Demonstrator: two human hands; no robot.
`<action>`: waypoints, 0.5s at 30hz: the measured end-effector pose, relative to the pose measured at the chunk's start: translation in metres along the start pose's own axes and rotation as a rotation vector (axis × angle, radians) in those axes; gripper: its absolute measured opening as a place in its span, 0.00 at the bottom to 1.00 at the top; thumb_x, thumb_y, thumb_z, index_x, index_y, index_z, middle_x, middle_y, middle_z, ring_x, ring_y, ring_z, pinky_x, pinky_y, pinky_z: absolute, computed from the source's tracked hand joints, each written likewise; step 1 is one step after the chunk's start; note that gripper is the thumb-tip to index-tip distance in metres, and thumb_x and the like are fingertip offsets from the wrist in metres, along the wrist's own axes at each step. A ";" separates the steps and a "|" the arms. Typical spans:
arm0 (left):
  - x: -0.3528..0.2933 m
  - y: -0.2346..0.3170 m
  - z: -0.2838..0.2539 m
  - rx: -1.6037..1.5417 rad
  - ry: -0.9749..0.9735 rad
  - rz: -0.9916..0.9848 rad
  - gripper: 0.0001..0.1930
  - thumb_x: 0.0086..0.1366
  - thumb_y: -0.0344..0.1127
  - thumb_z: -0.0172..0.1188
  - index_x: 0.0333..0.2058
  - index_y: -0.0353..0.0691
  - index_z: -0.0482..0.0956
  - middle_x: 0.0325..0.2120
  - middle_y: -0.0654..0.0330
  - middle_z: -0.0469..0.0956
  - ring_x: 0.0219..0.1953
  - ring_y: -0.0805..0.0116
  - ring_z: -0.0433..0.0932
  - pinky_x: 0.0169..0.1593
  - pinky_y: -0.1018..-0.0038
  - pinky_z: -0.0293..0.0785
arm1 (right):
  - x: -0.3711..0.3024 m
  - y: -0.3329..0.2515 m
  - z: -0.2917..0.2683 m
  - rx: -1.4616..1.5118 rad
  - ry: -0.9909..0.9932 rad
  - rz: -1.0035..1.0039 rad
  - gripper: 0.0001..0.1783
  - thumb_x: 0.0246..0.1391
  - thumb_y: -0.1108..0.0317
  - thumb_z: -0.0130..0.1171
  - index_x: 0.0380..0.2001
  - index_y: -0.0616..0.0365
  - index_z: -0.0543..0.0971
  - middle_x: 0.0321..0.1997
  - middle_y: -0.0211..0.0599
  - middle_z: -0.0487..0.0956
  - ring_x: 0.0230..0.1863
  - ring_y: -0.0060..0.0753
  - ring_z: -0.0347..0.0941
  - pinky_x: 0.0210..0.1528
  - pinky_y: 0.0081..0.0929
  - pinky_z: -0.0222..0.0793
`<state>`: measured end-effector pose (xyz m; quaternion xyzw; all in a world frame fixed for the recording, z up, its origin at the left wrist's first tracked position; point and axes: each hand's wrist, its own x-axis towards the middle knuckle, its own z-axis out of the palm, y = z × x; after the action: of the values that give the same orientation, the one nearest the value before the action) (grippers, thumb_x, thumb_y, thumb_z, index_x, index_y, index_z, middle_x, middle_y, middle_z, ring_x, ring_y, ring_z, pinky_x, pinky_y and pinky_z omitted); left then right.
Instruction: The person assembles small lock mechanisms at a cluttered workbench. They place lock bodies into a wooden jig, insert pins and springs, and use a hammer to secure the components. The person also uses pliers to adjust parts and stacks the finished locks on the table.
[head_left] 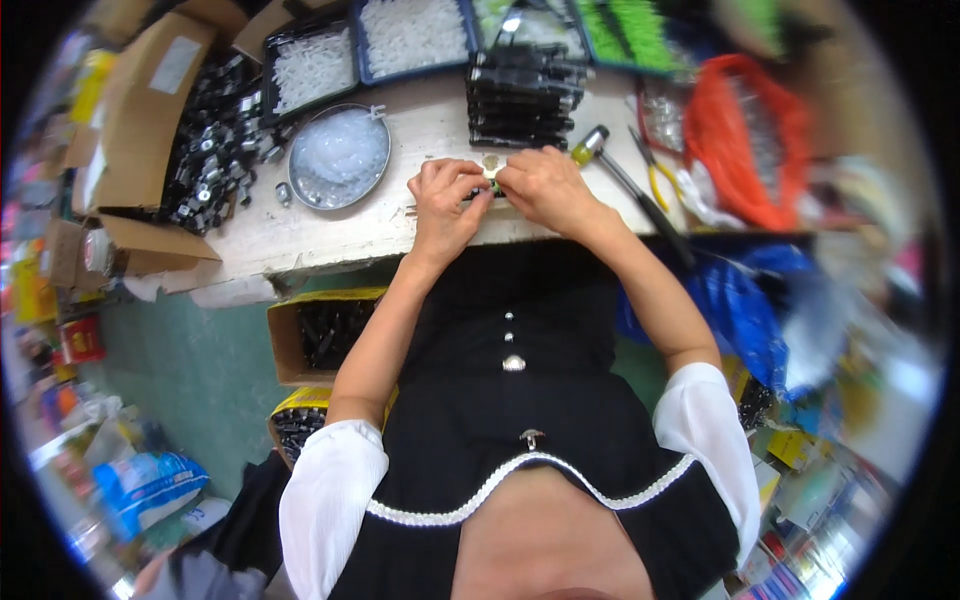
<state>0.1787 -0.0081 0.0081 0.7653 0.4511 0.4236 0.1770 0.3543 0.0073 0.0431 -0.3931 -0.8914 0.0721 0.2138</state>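
Close to the bench's front edge, my two hands meet over a small dark piece with a bit of green (497,187), mostly covered by the fingers. My left hand (445,203) is closed, thumb and fingers pinched at the left side of the piece. From the other side my right hand (546,187) pinches at it, also closed. The exact kind of piece is too small to tell. Just beyond the hands stands a stack of long black parts (525,98). Right of my right hand lies a hammer (630,180) with a yellowish end on its head and a dark handle.
Left on the white bench (262,235) are a round metal dish (340,157) of clear pieces and a heap of small metal parts (213,140) by a cardboard box (140,120). Trays of white (413,35) and green pieces (630,35) line the back. Yellow-handled pliers (660,180) lie beside a red bag (715,125).
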 end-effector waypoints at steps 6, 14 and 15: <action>-0.001 -0.005 0.007 -0.030 -0.003 -0.005 0.06 0.45 0.28 0.62 0.25 0.42 0.78 0.34 0.64 0.75 0.42 0.64 0.69 0.46 0.68 0.57 | 0.010 0.002 -0.008 -0.019 -0.146 -0.033 0.02 0.41 0.71 0.54 0.22 0.56 0.75 0.25 0.38 0.75 0.33 0.41 0.73 0.33 0.37 0.64; -0.001 -0.004 0.007 -0.055 0.001 -0.008 0.07 0.45 0.27 0.61 0.26 0.41 0.77 0.34 0.63 0.75 0.41 0.63 0.69 0.45 0.68 0.58 | 0.021 -0.004 -0.012 -0.056 -0.285 -0.059 0.06 0.38 0.73 0.57 0.24 0.57 0.78 0.25 0.40 0.76 0.32 0.45 0.74 0.32 0.39 0.66; 0.000 -0.003 0.008 -0.056 0.001 -0.004 0.07 0.45 0.27 0.61 0.26 0.41 0.77 0.34 0.63 0.75 0.41 0.63 0.69 0.45 0.68 0.58 | 0.023 -0.004 -0.014 -0.037 -0.308 -0.054 0.06 0.38 0.73 0.57 0.25 0.57 0.78 0.26 0.41 0.76 0.31 0.45 0.74 0.31 0.40 0.66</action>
<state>0.1831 -0.0059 0.0014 0.7589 0.4405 0.4364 0.1989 0.3440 0.0211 0.0638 -0.3570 -0.9251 0.1092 0.0689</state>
